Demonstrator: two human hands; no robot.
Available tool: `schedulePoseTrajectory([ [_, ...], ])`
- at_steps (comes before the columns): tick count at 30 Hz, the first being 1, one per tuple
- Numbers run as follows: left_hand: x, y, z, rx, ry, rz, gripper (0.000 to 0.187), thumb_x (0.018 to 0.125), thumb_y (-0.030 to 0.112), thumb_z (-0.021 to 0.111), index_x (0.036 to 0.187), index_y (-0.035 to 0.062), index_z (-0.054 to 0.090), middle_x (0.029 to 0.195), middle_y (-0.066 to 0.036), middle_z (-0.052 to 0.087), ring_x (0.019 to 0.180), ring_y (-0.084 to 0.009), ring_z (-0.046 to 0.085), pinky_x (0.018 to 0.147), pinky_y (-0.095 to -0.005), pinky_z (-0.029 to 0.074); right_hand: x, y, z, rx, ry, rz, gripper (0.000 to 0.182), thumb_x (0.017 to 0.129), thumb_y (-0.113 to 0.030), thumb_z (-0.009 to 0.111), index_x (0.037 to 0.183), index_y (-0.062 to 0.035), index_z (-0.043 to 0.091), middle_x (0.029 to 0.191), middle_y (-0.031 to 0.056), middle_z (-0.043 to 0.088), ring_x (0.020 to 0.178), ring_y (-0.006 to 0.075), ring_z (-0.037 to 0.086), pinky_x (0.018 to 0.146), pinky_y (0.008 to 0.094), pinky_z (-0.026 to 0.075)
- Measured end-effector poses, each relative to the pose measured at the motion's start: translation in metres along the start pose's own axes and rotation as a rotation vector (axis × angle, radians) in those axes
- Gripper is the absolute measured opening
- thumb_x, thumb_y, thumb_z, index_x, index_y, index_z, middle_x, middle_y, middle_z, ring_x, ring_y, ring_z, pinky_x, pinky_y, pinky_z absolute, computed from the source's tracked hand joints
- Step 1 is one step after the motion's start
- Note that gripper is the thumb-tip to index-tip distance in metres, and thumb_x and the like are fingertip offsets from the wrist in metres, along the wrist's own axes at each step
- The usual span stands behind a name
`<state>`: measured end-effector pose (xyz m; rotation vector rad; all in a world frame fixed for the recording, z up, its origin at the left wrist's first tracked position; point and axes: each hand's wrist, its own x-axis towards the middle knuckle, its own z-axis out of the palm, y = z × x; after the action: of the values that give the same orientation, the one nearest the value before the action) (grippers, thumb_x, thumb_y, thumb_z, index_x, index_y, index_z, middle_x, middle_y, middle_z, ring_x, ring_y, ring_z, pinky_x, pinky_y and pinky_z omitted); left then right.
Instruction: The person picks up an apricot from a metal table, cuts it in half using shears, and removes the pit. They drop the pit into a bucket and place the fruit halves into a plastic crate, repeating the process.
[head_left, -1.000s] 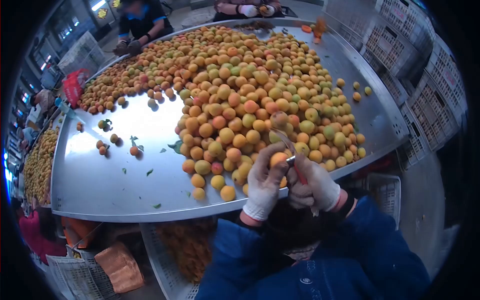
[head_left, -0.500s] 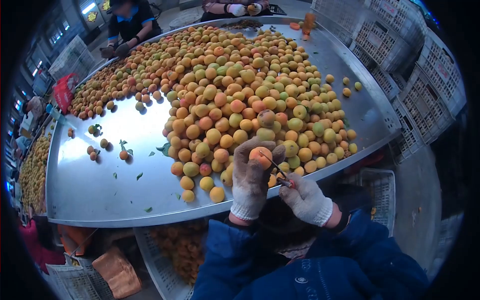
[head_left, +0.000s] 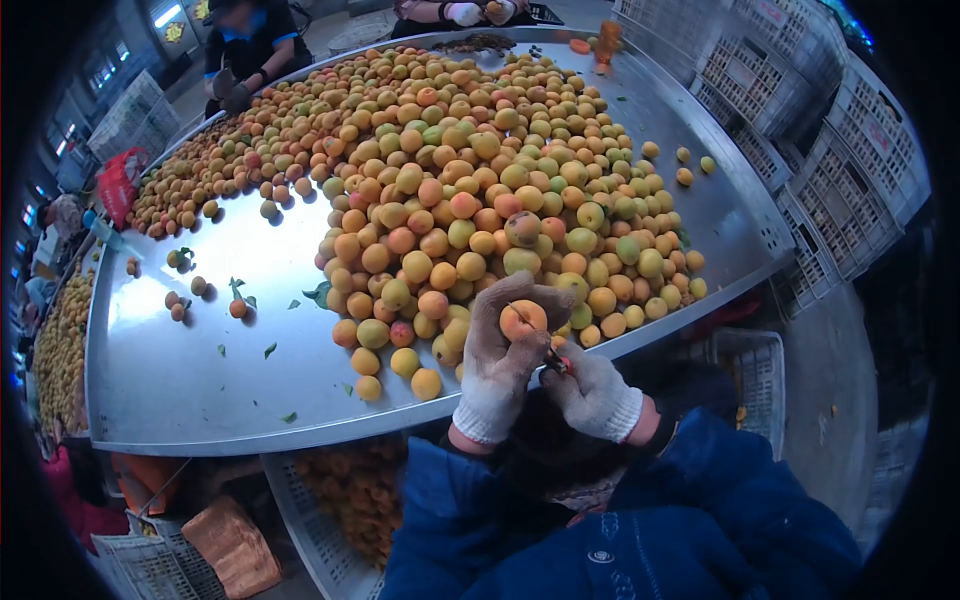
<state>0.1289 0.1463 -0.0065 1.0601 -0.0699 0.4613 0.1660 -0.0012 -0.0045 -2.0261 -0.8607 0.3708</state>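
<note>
My left hand, in a brown-and-white work glove, is closed around an orange apricot at the table's near edge. A dark line runs across the upper part of the fruit. My right hand, gloved the same way, grips a thin dark tool with a red part on its handle. The tool's tip is at the apricot's lower right side, partly hidden by my left fingers; its exact kind I cannot make out. Just beyond my hands lies a large heap of apricots.
The metal table carries loose apricots and leaves at left. White plastic crates are stacked at right; another crate stands below. Under the near edge is a crate of orange pieces. Two people work across the table.
The tool has moved down from across the apricot's front to its lower right. My right hand is closer to my left, whose thumb has folded in. The view has shifted slightly.
</note>
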Motion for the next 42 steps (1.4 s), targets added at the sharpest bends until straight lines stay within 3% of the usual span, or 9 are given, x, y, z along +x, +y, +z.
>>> schedulePoseTrajectory([
  [6, 0.001, -0.013, 0.000, -0.110, 0.003, -0.150, 0.058, 0.095, 0.039, 0.057, 0.134, -0.0005, 0.038, 0.118, -0.015, 0.058, 0.116, -0.0274, 0.057, 0.100, -0.0376, 0.045, 0.005, 0.017, 0.001, -0.082, 0.031, -0.050, 0.028, 0.092, -0.028, 0.061, 0.096, -0.0016, 0.052, 0.070, 0.0196, 0.062, 0.066, 0.0411, 0.062, 0.057, 0.0450, 0.048],
  [11, -0.002, -0.009, 0.010, -0.692, 0.124, -0.384, 0.061, 0.099, 0.051, 0.044, 0.130, -0.0009, 0.043, 0.115, -0.014, 0.060, 0.118, -0.0263, 0.055, 0.099, -0.0360, 0.044, 0.010, 0.021, 0.009, -0.129, 0.109, -0.100, 0.035, 0.093, -0.036, 0.059, 0.097, -0.0024, 0.052, 0.070, 0.0202, 0.063, 0.066, 0.0412, 0.063, 0.058, 0.0460, 0.050],
  [17, 0.006, -0.031, 0.001, -0.374, 0.182, -0.281, 0.060, 0.101, 0.052, 0.037, 0.126, -0.0012, 0.049, 0.113, -0.010, 0.059, 0.106, -0.0204, 0.056, 0.092, -0.0347, 0.046, 0.014, 0.021, 0.002, -0.226, 0.064, -0.008, 0.040, 0.093, -0.040, 0.057, 0.099, -0.0014, 0.051, 0.066, 0.0194, 0.063, 0.064, 0.0409, 0.063, 0.056, 0.0480, 0.049],
  [19, 0.006, -0.029, -0.001, -0.173, 0.093, -0.203, 0.055, 0.102, 0.047, 0.039, 0.127, -0.0004, 0.047, 0.113, -0.011, 0.059, 0.109, -0.0214, 0.056, 0.092, -0.0337, 0.046, 0.013, 0.015, -0.001, -0.336, 0.035, 0.005, 0.039, 0.093, -0.041, 0.057, 0.097, -0.0021, 0.051, 0.065, 0.0193, 0.062, 0.063, 0.0410, 0.063, 0.055, 0.0483, 0.049],
  [25, 0.003, -0.024, 0.006, -0.670, 0.135, -0.282, 0.048, 0.098, 0.035, 0.054, 0.130, 0.0014, 0.041, 0.112, -0.014, 0.060, 0.106, -0.0245, 0.060, 0.093, -0.0339, 0.048, 0.013, 0.019, 0.000, -0.166, 0.089, 0.021, 0.027, 0.092, -0.030, 0.059, 0.094, -0.0045, 0.050, 0.066, 0.0205, 0.061, 0.065, 0.0433, 0.061, 0.054, 0.0488, 0.047],
  [27, 0.002, -0.019, 0.005, -0.017, -0.018, -0.199, 0.055, 0.093, 0.033, 0.062, 0.134, 0.0045, 0.039, 0.111, -0.015, 0.063, 0.102, -0.0247, 0.062, 0.092, -0.0350, 0.050, 0.013, 0.025, -0.003, -0.207, 0.123, -0.133, 0.015, 0.090, -0.018, 0.056, 0.094, -0.0044, 0.051, 0.068, 0.0220, 0.060, 0.065, 0.0448, 0.059, 0.054, 0.0499, 0.046],
  [28, 0.001, -0.023, 0.003, -0.112, -0.031, -0.214, 0.059, 0.090, 0.028, 0.067, 0.134, 0.0043, 0.037, 0.108, -0.015, 0.064, 0.108, -0.0274, 0.061, 0.096, -0.0374, 0.049, 0.009, 0.028, -0.003, -0.224, 0.106, -0.108, 0.017, 0.092, -0.020, 0.055, 0.097, -0.0032, 0.054, 0.073, 0.0215, 0.062, 0.070, 0.0437, 0.060, 0.058, 0.0473, 0.047],
  [34, -0.001, -0.036, 0.004, -0.656, 0.129, -0.423, 0.062, 0.093, 0.053, 0.054, 0.127, 0.0010, 0.046, 0.099, -0.014, 0.064, 0.110, -0.0310, 0.060, 0.099, -0.0435, 0.046, 0.006, 0.017, 0.003, -0.194, -0.010, 0.057, 0.022, 0.094, -0.021, 0.055, 0.109, -0.0043, 0.057, 0.085, 0.0218, 0.065, 0.082, 0.0434, 0.062, 0.066, 0.0449, 0.049],
  [42, 0.000, -0.042, -0.001, -0.546, 0.273, -0.333, 0.050, 0.097, 0.043, 0.054, 0.125, 0.0022, 0.052, 0.096, -0.006, 0.061, 0.089, -0.0152, 0.061, 0.076, -0.0291, 0.052, 0.010, 0.019, 0.004, -0.321, -0.033, 0.141, 0.030, 0.093, -0.026, 0.057, 0.114, -0.0052, 0.054, 0.082, 0.0208, 0.065, 0.081, 0.0448, 0.062, 0.066, 0.0479, 0.050],
])
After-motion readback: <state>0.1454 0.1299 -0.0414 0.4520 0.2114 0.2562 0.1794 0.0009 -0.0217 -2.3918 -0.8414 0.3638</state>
